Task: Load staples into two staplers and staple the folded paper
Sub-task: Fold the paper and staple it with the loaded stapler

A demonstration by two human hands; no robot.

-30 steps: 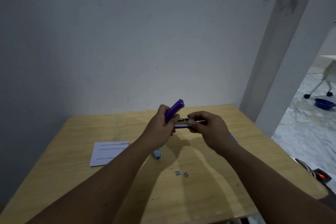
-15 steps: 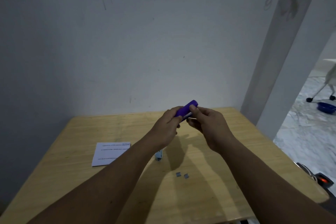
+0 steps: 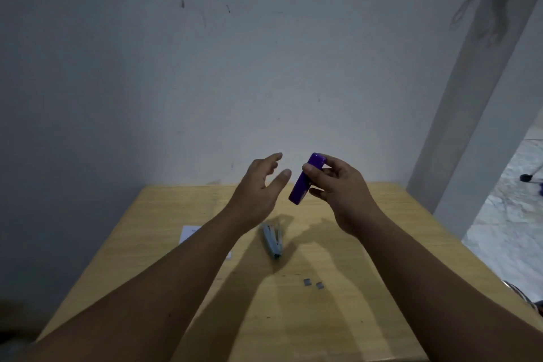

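My right hand (image 3: 338, 185) holds a purple stapler (image 3: 305, 181) above the table, closed and tilted with one end up, thumb and fingers curled round its upper part. To its left my left hand (image 3: 261, 185) hovers with fingers spread and holds nothing. On the wooden table (image 3: 367, 244) below lies a light blue stapler (image 3: 273, 241). Two small pieces of staples (image 3: 312, 283) lie nearer to me. A folded white paper (image 3: 189, 233) lies on the left, mostly hidden by my left forearm.
A white wall stands right behind the table. A pillar (image 3: 470, 91) rises at the right, with an opening onto a marble floor (image 3: 508, 214) beyond it. The table's right edge runs along that opening.
The purple stapler's lid has gone from open to closed. My left hand has let go of it and spread open; my right hand now holds it alone, tilted more upright.
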